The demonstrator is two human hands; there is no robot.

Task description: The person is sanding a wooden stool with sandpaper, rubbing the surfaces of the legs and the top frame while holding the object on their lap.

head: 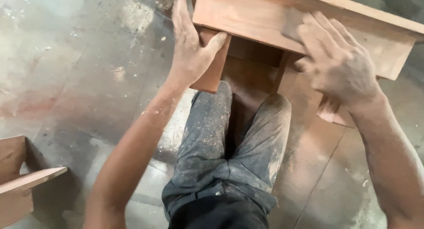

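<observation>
A reddish-brown wooden stool [260, 17] stands in front of me, its flat top tilted across the upper middle of the view. My left hand [190, 43] grips the stool's near left leg [214, 70], thumb wrapped over its front. My right hand [335, 61] presses a small grey piece, apparently sandpaper [292, 23], flat on the stool's top near its front edge. Both hands are dusted with fine sawdust. My knees in dusty grey trousers [238, 136] sit under the stool, between its legs.
The ground is a stained, dusty concrete floor [79, 70]. Another reddish wooden piece [17, 180], like part of a second stool, stands at the lower left edge. A further stool leg [333, 112] shows below my right wrist.
</observation>
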